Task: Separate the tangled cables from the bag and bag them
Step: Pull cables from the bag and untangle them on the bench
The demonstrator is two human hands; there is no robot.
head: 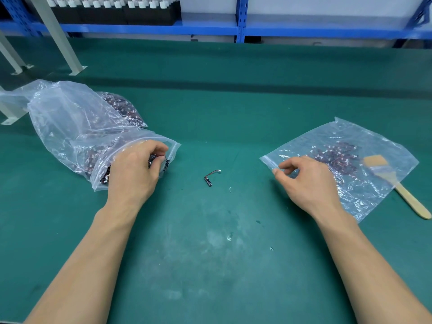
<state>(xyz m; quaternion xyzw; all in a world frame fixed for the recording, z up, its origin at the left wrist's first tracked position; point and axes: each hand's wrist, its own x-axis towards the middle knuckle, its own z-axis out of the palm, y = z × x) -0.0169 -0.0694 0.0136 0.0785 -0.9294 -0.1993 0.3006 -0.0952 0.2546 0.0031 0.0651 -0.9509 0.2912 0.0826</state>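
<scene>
A large clear plastic bag (70, 122) full of tangled dark red cables with white connectors lies at the left. My left hand (134, 170) is inside its open mouth, fingers curled round a small black cable piece (166, 165). One loose cable (211, 177) with a white plug lies on the mat between my hands. At the right lies a flat zip bag (364, 146) holding several separated cables. My right hand (306, 177) hovers over its near left corner, thumb and forefinger close together at the bag's edge; I cannot tell whether they pinch the plastic.
A wooden-handled brush (397, 183) lies across the right bag's edge. Grey metal frame legs (58, 36) stand at the back left. A blue shelf rack (240, 19) with black trays of white parts runs along the far edge of the green mat (210, 253).
</scene>
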